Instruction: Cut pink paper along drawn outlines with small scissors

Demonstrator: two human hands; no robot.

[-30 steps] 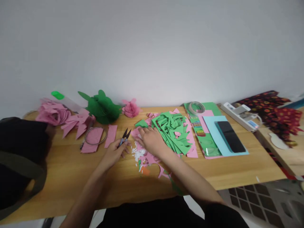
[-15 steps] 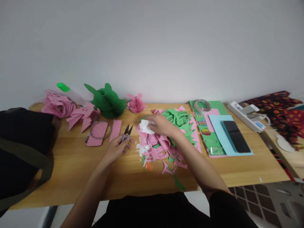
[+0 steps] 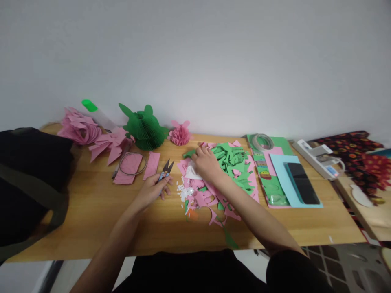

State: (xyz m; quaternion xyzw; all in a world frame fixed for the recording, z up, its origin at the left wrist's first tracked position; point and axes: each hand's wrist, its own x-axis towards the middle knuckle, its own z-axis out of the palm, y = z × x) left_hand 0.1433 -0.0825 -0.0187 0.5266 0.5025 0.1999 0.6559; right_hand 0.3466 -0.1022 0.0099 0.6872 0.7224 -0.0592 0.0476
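Observation:
My left hand [image 3: 154, 189] is closed round small scissors [image 3: 166, 171], whose dark blades are spread and point away from me. My right hand [image 3: 207, 163] rests on the heap of green and pink paper scraps [image 3: 230, 158], its fingers curled down. White paper [image 3: 192, 171] shows beneath and beside its thumb side; what the fingertips pinch is hidden. A green scrap [image 3: 188, 154] sticks out near those fingers. Tiny white bits [image 3: 185, 191] lie on the near left side of the heap.
Behind stand a green honeycomb paper figure [image 3: 146, 130] and a pink one [image 3: 180, 134]. Folded pink paper [image 3: 80, 128], a metal ring [image 3: 132, 174] and pink cards [image 3: 151, 166] lie left. At right are a tape roll [image 3: 263, 142], a phone [image 3: 302, 183] and a power strip [image 3: 317, 158].
My right hand and the white paper have come down onto the scrap heap, with less of the paper showing. My left hand still holds the scissors. The view has shifted slightly.

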